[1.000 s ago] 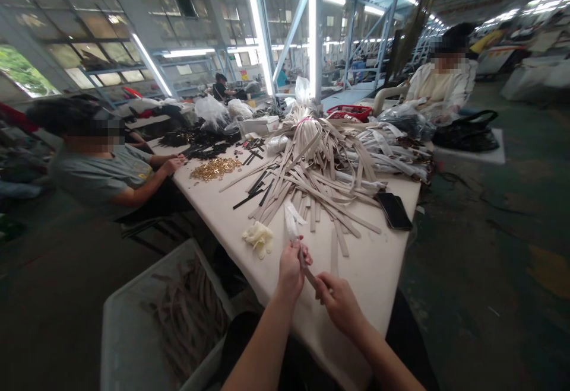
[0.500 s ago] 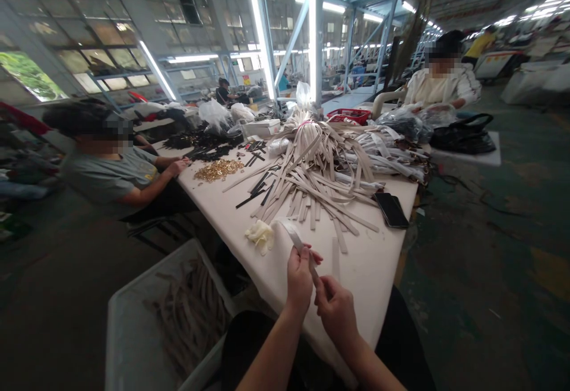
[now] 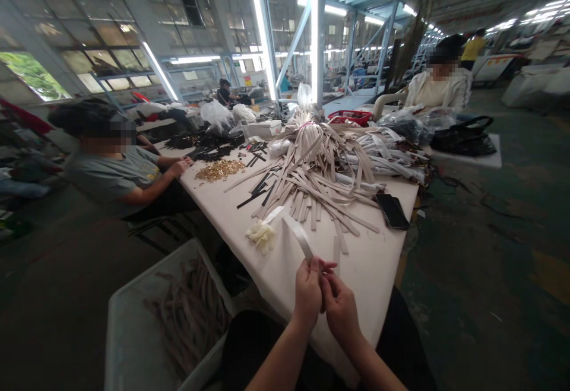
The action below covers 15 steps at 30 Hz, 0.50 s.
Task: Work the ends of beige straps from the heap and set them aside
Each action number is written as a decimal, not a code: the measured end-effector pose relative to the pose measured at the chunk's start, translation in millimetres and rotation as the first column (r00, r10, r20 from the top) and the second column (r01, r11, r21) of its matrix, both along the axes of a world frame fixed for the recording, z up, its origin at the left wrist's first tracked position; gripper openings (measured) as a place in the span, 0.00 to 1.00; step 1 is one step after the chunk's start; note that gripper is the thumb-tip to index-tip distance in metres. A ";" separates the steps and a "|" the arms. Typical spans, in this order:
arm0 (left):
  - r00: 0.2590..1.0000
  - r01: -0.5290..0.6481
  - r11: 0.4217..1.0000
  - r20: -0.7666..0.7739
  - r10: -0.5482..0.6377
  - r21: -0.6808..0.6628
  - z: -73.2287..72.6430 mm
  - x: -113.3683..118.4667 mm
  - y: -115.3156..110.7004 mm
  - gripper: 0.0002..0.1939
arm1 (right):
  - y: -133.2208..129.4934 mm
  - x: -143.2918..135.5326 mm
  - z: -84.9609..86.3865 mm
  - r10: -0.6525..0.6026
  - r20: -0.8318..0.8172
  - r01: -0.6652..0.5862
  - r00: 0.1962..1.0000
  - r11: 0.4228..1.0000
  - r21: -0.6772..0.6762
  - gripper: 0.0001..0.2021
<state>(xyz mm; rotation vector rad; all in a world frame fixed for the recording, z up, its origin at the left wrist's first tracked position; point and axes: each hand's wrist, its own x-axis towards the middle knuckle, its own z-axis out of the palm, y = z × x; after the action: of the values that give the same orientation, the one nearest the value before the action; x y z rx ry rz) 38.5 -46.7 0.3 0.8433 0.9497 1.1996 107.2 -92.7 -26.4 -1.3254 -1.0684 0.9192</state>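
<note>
A pale grey strap arches up from my hands and bends back down toward the table near a crumpled cream-coloured piece. My left hand is closed around the strap near its lower end. Right beside it, my right hand pinches at that same end, its fingers touching the left ones. The strap's tip is hidden between my fingers. Another flat strap lies on the table just beyond my hands.
A big heap of beige straps covers the table's middle. Gold buckles lie left, near a seated co-worker. A black phone rests by the right edge. On my left stands a white bin with straps inside.
Both hands have shifted slightly right and down and come together at the strap's end. More of the strap now shows above them, bent in a sharper fold.
</note>
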 end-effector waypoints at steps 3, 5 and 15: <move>1.000 0.000 1.000 -0.025 0.000 0.018 -2.3 2.1 -6.0 0.18 | -1.3 1.9 -3.3 -0.016 0.017 0.015 1.000 1.000 0.017 0.18; 0.999 0.000 1.000 -0.037 0.001 0.030 -3.0 3.4 -11.9 0.18 | -3.5 2.8 -5.7 -0.026 0.027 0.025 0.999 0.999 0.044 0.17; 0.999 -0.027 1.000 -0.037 0.027 0.000 -1.3 3.3 -12.0 0.20 | -20.6 7.4 -17.7 0.008 0.083 -0.010 0.997 1.000 0.019 0.18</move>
<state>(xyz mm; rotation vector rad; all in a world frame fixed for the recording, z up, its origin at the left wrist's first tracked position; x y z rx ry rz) 41.9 -58.7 -1.0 0.8575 0.9937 1.2105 114.7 -113.3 -44.1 -1.3531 -1.1451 0.8648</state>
